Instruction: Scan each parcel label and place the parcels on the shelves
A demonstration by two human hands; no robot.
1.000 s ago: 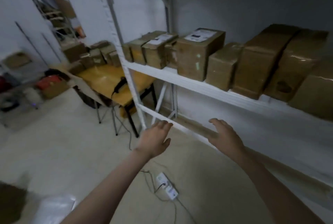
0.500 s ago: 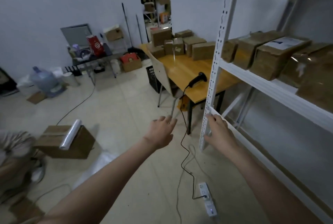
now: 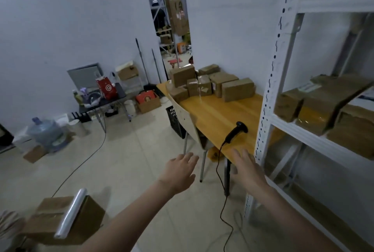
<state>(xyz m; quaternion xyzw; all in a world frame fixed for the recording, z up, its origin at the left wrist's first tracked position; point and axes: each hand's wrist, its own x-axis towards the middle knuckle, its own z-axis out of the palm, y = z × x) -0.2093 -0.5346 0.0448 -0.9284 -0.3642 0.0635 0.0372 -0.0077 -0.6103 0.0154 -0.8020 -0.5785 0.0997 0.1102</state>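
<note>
Two bare hands reach forward with nothing in them: the left hand [image 3: 180,170] and the right hand [image 3: 245,167] are held apart, fingers spread and loose, which reads as hands freed to pick up the next item. Just beyond the right hand, a black barcode scanner [image 3: 236,131] lies on the near end of the wooden counter [image 3: 218,114], its cable trailing over the edge to the floor; lying there, it is within easy reach for the next scan. To the right, the white shelf upright [image 3: 271,97] stands just beside the counter, and brown parcels on the shelf [image 3: 323,107] sit packed side by side, presumably the ones already handled. Farther back, at the far end of the counter, a cluster of parcels [image 3: 210,85] waits, some stacked, likely those not yet scanned. A white chair [image 3: 187,122] stands against the counter's left edge, so the clear approach seems to be from the near end.
</note>
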